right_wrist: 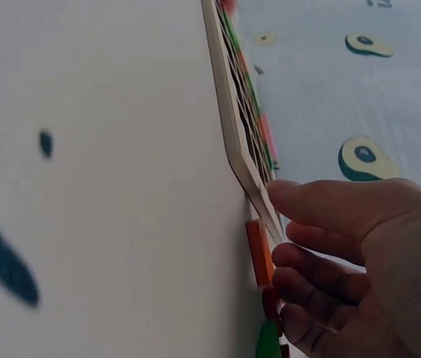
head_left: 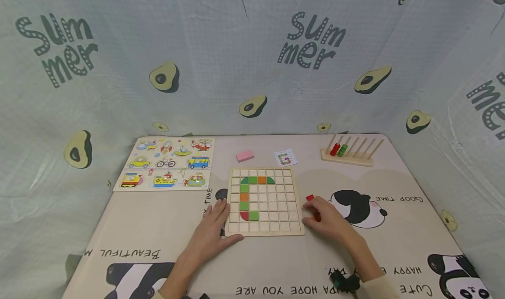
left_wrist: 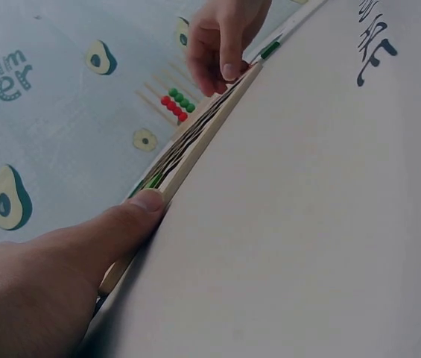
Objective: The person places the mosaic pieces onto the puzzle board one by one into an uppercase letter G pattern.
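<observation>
A wooden grid board (head_left: 276, 229) lies at the table's middle, with green, orange and red tiles set in its left columns. My left hand (head_left: 221, 211) rests flat on the table at the board's near-left corner, its thumb (left_wrist: 147, 201) against the board's edge (left_wrist: 195, 149). My right hand (head_left: 315, 213) sits at the board's right edge with its fingers (right_wrist: 307, 261) curled onto an orange tile (right_wrist: 258, 253) that lies among loose tiles. A red tile (head_left: 309, 197) lies just beyond that hand. A pattern card (head_left: 286, 158) with a letter G lies behind the board.
A pink block (head_left: 245, 155) lies behind the board. A wooden bead rack (head_left: 351, 152) with red and green beads stands at the back right. Two vehicle puzzle boards (head_left: 169, 163) lie at the back left. Avocado-print cloth walls surround the table.
</observation>
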{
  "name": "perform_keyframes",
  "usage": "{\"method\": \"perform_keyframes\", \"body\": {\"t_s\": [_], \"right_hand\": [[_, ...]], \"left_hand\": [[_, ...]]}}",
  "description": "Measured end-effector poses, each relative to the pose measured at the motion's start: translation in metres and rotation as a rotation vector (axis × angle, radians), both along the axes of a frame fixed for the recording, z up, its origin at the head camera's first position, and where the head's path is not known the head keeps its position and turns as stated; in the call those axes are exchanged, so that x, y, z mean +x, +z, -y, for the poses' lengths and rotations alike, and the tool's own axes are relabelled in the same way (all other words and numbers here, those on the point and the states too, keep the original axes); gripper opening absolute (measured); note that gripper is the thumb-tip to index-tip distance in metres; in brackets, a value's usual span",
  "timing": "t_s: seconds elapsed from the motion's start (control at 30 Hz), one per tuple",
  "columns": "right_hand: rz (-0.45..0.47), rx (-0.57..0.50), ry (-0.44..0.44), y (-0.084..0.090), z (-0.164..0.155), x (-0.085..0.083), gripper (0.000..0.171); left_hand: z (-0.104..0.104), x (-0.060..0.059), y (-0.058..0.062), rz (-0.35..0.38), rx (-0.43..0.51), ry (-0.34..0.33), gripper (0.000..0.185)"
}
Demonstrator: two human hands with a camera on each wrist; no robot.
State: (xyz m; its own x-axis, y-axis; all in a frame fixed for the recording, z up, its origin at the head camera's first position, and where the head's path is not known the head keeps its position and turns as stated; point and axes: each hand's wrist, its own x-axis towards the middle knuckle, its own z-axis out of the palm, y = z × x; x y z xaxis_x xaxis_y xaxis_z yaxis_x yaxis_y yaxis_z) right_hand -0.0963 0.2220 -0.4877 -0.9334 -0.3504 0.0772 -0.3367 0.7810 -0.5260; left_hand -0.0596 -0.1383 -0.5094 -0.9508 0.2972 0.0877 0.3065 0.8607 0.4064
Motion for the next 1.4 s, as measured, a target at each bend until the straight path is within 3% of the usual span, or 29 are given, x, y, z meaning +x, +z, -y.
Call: {"method": "perform_keyframes", "body": {"t_s": [0.4, 0.57, 0.73, 1.03, 1.4], "right_hand": [[0.017, 0.074, 0.093, 0.005, -0.017, 0.002, 0.039], [0.086, 0.062, 0.102, 0.005, -0.02, 0.002, 0.031], [0.09, 0.022, 0.124, 0.004, -0.021, 0.0, 0.024], [0.169, -0.046, 0.03, 0.006, -0.019, 0.0, 0.021], [0.136, -0.114, 0.023, 0.008, -0.014, -0.003, 0.019]], "left_hand": [[0.0, 0.0, 0.0, 0.019, 0.004, 0.004, 0.1], [0.0, 0.0, 0.001, 0.012, 0.009, 0.003, 0.099], [-0.001, 0.001, 0.002, 0.005, 0.011, 0.003, 0.099], [-0.001, 0.001, 0.001, -0.013, 0.017, 0.007, 0.098], [-0.001, 0.001, 0.001, -0.003, 0.012, 0.01, 0.099]]}}
